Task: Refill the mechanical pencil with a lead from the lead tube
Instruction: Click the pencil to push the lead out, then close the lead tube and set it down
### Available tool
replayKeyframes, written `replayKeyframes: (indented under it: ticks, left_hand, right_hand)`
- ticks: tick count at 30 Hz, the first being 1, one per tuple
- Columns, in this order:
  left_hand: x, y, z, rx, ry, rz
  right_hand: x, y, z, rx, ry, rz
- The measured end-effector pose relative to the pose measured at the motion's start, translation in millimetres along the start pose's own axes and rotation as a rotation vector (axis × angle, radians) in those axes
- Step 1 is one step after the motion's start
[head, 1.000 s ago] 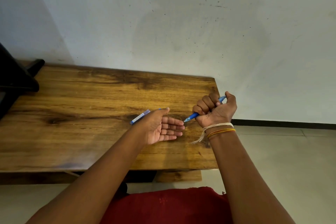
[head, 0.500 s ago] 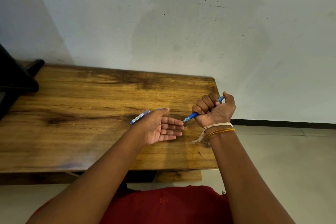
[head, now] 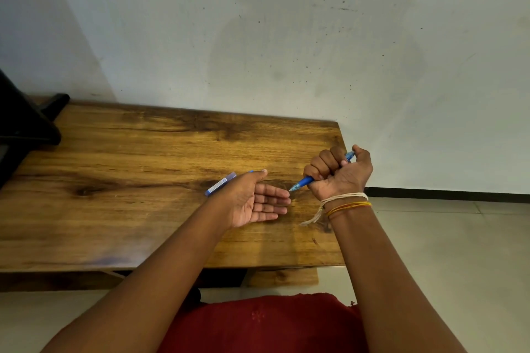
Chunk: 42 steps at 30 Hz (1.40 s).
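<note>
My right hand (head: 339, 173) is a fist around the blue mechanical pencil (head: 304, 181), thumb on its rear end and tip pointing left and down. The tip sits right at the fingertips of my left hand (head: 255, 202), which is held flat, palm up, fingers together, with nothing I can make out on it. A blue lead tube (head: 220, 184) with a white label lies on the wooden table (head: 129, 180) just behind my left hand, partly hidden by the thumb side.
A black object (head: 25, 123) stands at the table's far left. The white wall rises directly behind the table. Tiled floor (head: 447, 238) lies to the right, and a red cloth (head: 266, 324) covers my lap below.
Almost nothing differs. My right thumb has shifted slightly on the pencil's rear end; both hands stay in place.
</note>
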<state>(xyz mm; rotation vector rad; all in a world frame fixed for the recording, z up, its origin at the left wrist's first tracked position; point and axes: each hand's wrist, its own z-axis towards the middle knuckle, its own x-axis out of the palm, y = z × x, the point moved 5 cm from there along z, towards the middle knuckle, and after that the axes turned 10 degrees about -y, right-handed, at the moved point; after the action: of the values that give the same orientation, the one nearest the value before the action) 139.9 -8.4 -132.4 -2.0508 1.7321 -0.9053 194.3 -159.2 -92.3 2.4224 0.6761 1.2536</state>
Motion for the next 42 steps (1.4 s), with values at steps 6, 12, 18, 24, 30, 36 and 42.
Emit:
replayKeyframes:
  ticks: [6, 12, 18, 24, 30, 36, 42]
  left_hand:
    - [-1, 0, -1, -0.002, -0.006, 0.003]
    - [0, -1, -1, 0.006, -0.011, 0.008]
    - [-3, -3, -1, 0.027, -0.037, 0.042]
    - [-9, -7, -1, 0.054, -0.065, 0.062]
    - [-15, -11, -2, 0.074, -0.093, 0.062]
    - [-14, -12, -5, 0.085, -0.098, 0.078]
    - [-25, -28, -15, 0.223, -0.237, 0.231]
  right_hand:
    - [-2, 0, 1, 0.003, -0.011, 0.009]
    - [-4, -1, 3, 0.044, 0.008, 0.051]
    - [-6, -5, 5, 0.090, -0.042, 0.059]
    - [-2, -13, 8, 0.096, -0.174, -0.052]
    - [0, -14, 7, 0.097, -0.176, -0.122]
    - [-3, -14, 7, 0.073, -0.188, -0.121]
    - [-8, -12, 10, -0.033, -0.258, -0.350]
